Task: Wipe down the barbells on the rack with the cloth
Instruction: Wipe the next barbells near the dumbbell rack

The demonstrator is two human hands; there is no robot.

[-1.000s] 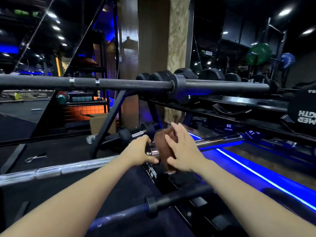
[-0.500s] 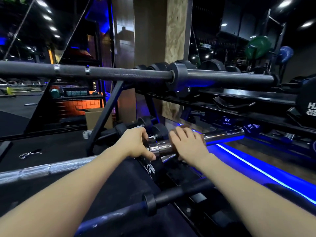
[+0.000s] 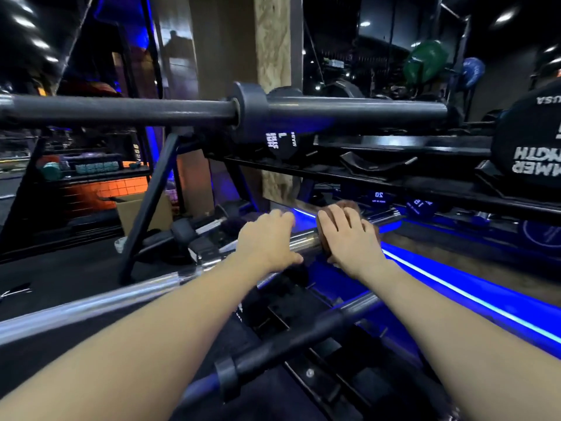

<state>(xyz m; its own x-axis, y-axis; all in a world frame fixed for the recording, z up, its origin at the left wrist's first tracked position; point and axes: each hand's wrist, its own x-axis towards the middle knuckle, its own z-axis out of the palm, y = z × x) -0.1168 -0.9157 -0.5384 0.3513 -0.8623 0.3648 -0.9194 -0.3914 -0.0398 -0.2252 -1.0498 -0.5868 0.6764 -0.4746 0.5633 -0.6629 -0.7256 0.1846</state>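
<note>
A chrome barbell (image 3: 91, 305) lies across the middle level of the black rack (image 3: 145, 214), running from lower left to the right. My left hand (image 3: 267, 238) grips its sleeve near the collar. Just to the right, my right hand (image 3: 349, 235) presses a brown cloth (image 3: 346, 205) over the sleeve, fingers lying across it; most of the cloth is hidden beneath the hand. A black barbell (image 3: 349, 109) rests on the top level above my hands. Another dark barbell (image 3: 288, 341) lies on the lowest level in front of me.
Dumbbells (image 3: 378, 196) and weight plates (image 3: 528, 153) sit on shelves at the right behind the rack. A blue light strip (image 3: 455, 293) runs along the floor at right. A cardboard box (image 3: 133, 208) stands beyond the rack's slanted leg. A wooden pillar (image 3: 273, 41) rises behind.
My right hand with the cloth has slid rightward along the chrome sleeve and lies flat over it. The left hand followed onto the sleeve. My head moved closer.
</note>
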